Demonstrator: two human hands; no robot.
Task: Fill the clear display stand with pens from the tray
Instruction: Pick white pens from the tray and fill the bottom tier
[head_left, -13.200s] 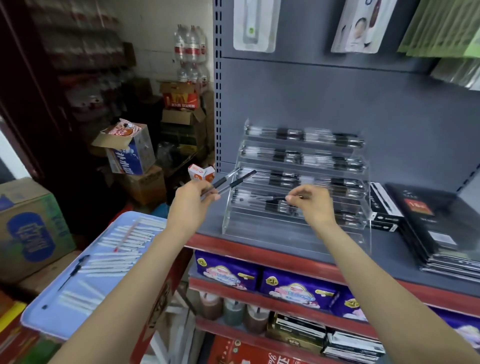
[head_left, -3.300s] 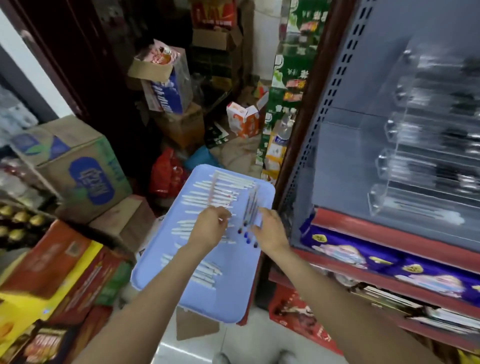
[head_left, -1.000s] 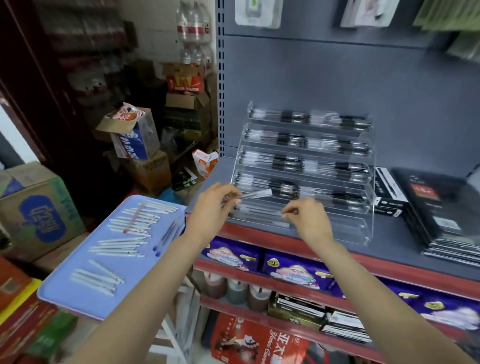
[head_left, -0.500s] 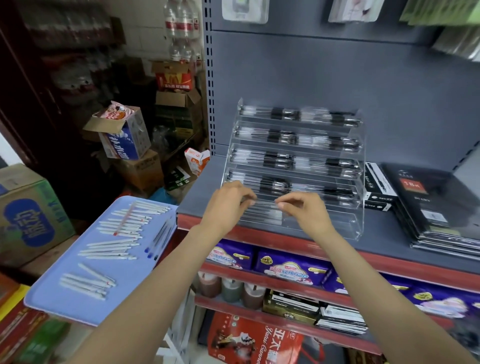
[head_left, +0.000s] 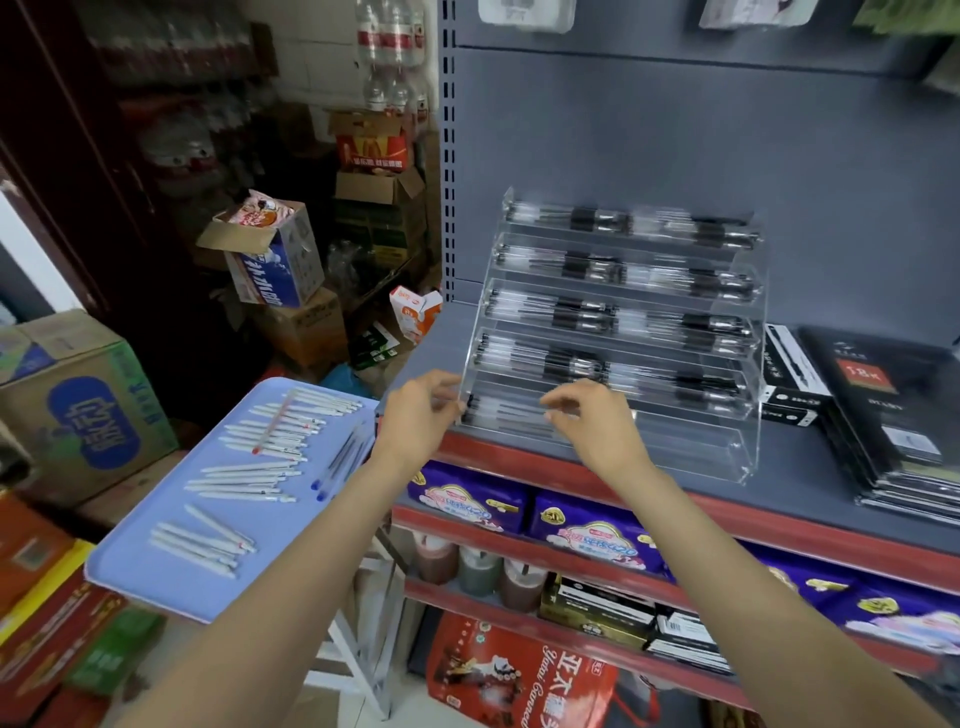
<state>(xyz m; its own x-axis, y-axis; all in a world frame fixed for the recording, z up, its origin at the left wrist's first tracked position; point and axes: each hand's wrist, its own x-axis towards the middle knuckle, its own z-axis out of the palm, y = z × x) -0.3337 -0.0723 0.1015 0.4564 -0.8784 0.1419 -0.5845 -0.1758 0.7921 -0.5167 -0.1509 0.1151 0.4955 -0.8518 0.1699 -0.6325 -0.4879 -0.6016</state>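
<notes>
The clear tiered display stand sits on the grey shelf, its upper tiers packed with black pens. A few dark pens lie in the left half of the bottom tier. My left hand is at their left ends, its fingertips touching the tips. My right hand hovers at their right ends with its fingers loosely curled and thumb and forefinger close together. The light blue tray sits lower left with several white pens and a few blue-capped pens.
Black boxes and dark booklets are stacked on the shelf right of the stand. Purple packets fill the shelf below. Cardboard boxes crowd the floor left of the tray. A red shelf edge runs under my forearms.
Over the last second my left hand carried a few pens to the stand and set them into the bottom tier. Both hands have since moved apart to the pens' two ends.
</notes>
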